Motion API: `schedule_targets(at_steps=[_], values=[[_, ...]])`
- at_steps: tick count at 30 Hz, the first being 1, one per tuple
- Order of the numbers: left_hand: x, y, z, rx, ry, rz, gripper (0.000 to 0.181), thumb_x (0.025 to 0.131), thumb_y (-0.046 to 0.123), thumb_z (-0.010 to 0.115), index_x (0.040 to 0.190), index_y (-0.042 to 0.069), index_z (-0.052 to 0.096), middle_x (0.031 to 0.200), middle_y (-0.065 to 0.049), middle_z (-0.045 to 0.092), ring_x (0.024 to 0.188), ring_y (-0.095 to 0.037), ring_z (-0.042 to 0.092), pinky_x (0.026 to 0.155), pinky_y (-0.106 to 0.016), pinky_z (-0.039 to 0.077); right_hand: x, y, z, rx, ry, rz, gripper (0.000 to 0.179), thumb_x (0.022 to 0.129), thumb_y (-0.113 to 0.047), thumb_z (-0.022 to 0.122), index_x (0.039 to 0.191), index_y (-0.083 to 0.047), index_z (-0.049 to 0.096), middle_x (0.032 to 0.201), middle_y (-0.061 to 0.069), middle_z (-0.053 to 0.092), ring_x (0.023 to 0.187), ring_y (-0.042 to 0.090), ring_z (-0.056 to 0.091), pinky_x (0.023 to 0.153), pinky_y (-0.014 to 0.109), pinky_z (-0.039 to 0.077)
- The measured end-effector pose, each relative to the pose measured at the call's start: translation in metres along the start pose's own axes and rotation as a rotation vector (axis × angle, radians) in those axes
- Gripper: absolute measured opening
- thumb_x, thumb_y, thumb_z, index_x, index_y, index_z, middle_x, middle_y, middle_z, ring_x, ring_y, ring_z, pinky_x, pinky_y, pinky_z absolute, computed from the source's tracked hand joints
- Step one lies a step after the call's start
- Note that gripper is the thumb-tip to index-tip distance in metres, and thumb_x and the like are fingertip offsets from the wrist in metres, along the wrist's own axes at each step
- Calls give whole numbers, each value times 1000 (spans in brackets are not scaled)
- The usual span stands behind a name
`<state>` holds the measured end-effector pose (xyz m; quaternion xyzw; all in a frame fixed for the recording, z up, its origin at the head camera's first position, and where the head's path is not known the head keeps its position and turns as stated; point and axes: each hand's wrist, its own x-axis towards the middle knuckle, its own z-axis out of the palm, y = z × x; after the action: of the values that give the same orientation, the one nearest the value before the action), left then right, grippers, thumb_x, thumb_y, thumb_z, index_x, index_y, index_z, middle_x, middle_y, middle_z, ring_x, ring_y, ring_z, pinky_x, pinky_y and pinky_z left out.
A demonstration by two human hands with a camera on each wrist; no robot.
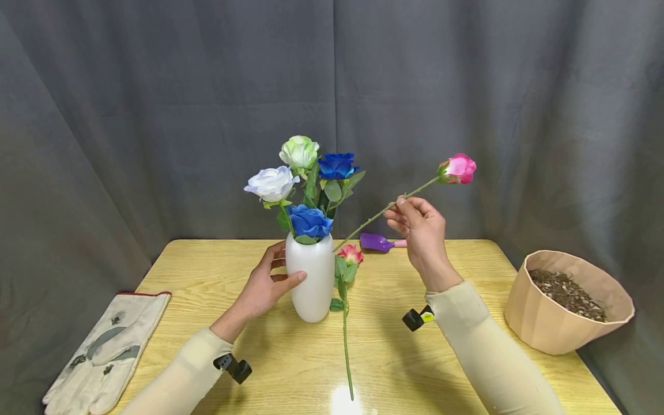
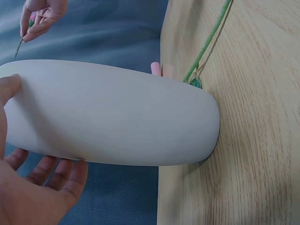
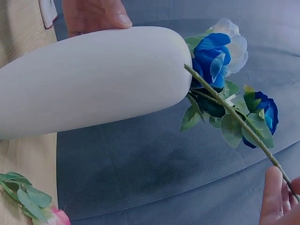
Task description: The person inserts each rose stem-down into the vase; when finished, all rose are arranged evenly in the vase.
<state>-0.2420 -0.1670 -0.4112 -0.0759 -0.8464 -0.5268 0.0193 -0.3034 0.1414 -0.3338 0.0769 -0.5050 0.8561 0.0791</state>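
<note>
A white vase [image 1: 313, 282] stands upright on the table, holding a pale white rose [image 1: 271, 183], a green-white rose [image 1: 299, 152] and two blue roses [image 1: 309, 220]. My left hand [image 1: 263, 291] grips its side, thumb in front and fingers curled behind. With thumb and fingers, my right hand [image 1: 426, 239] pinches the stem of a pink rose [image 1: 460, 168] partway along. That stem slants down leftward, the bloom at upper right; in the right wrist view the cut end of the stem [image 3: 229, 110] overlaps the vase's rim. Another pink rose [image 1: 350, 254] lies right of the vase.
A purple scoop [image 1: 376, 242] with a pink handle lies at the table's back edge. On the right stands a peach planter [image 1: 539, 317] with soil inside. Folded work gloves [image 1: 111, 346] lie at the left edge. Grey curtains [image 1: 207, 86] hang behind the table.
</note>
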Motion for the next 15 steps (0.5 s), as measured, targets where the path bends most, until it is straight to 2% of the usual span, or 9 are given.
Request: schedule_targets(at_steps=[3,9,15], values=[[0,-1,0,1,1,-4,81,88,47,74,152,26,29,145,-10,45,130,-33,53,106,-51,50,-1,-1,2,31,10,-28,8,96,-11,66,98,-5,62,82,2,74,72,12,74,70,23,62],[0,-1,0,0,0,-12,81,88,47,74,152,26,29,144,-10,45,130,-33,53,105,-51,51,-2,2,7,122,23,-83,9,95,-9,68,97,-4,61,82,4,74,71,13,75,67,23,61],[-1,1,0,-4,1,-6,81,88,47,74,152,25,29,145,-10,45,132,-31,49,106,-50,50,-4,7,13,101,3,-116,7,96,-9,66,97,-5,61,83,3,74,73,12,74,68,22,61]])
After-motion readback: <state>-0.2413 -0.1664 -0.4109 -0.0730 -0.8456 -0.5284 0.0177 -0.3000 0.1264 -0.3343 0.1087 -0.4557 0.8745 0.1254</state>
